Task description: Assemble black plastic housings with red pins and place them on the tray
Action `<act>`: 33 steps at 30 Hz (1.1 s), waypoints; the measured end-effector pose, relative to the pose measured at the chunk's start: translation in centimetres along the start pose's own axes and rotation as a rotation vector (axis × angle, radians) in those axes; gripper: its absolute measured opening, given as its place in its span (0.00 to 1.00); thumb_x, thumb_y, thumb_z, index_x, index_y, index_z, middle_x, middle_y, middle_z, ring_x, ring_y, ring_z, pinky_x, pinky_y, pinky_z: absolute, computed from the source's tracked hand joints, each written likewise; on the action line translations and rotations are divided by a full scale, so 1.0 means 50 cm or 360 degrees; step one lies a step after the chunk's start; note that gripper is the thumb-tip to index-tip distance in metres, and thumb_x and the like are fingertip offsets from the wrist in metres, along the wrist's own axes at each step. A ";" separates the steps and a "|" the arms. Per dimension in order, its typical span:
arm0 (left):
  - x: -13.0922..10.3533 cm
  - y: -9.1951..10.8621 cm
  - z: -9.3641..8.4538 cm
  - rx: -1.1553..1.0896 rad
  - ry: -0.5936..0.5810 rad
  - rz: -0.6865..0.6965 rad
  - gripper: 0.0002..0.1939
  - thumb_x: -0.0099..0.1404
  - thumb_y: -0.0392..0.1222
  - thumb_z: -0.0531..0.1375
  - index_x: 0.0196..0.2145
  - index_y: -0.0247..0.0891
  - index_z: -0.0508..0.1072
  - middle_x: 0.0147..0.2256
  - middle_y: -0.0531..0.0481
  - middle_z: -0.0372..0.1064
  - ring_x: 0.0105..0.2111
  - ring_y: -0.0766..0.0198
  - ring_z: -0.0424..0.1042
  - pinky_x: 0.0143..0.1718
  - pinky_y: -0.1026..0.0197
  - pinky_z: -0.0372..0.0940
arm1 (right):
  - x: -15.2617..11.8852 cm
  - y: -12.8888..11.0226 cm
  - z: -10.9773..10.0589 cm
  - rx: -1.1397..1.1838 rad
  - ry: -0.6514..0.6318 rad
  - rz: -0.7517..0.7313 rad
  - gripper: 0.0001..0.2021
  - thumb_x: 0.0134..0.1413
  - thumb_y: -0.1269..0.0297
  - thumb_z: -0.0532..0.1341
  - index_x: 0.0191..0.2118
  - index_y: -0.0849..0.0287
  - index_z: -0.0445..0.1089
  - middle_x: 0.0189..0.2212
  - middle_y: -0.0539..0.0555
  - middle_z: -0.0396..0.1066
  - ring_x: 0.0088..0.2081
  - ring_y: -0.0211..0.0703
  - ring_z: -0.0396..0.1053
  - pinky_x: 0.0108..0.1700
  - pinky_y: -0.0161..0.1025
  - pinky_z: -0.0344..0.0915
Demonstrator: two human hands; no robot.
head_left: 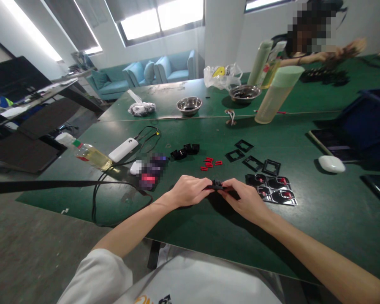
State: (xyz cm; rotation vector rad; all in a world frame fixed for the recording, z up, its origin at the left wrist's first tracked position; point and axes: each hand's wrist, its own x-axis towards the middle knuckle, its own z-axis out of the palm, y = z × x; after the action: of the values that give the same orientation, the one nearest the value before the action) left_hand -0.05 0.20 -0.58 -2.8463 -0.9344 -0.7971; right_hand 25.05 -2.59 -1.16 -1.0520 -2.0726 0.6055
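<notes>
Two hands, left hand [190, 191], right hand [244, 197], pinch small black part [216, 184]; no legible writing.

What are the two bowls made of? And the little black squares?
The bowls look like shiny bare metal, probably steel: they are silvery and mirror the window light. The black frames look like matte moulded plastic: thin, even, dull, with sharp edges. Too small to be sure.

A small assembly workroom in an office-like space: a green tabletop [190, 126] strewn with black plastic frames [253, 158], red clips [210, 163] and steel bowls [189, 105], teal sofas [145, 76] under bright windows [161, 19], another person [310, 46] working opposite.
</notes>
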 end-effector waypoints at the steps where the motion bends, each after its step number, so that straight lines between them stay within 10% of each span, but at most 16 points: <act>1: 0.000 0.000 0.000 -0.0001 0.0006 0.0003 0.16 0.82 0.52 0.52 0.45 0.39 0.74 0.31 0.51 0.81 0.29 0.62 0.81 0.30 0.62 0.64 | 0.000 0.000 0.000 0.0003 -0.0002 0.0002 0.03 0.70 0.61 0.61 0.44 0.53 0.71 0.37 0.53 0.80 0.36 0.47 0.80 0.37 0.41 0.74; 33: -0.001 0.002 -0.002 -0.0047 -0.0054 -0.0037 0.15 0.79 0.51 0.54 0.45 0.39 0.73 0.31 0.51 0.79 0.30 0.61 0.80 0.32 0.62 0.64 | 0.001 -0.019 -0.015 -0.0007 -0.0048 -0.0079 0.06 0.73 0.58 0.58 0.45 0.54 0.70 0.36 0.53 0.78 0.35 0.46 0.78 0.38 0.41 0.72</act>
State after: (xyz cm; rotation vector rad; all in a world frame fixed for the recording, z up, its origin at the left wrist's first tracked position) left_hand -0.09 0.07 -0.52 -2.8884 -0.9694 -0.7732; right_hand 25.17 -3.00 -0.03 -0.9964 -2.1206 0.5957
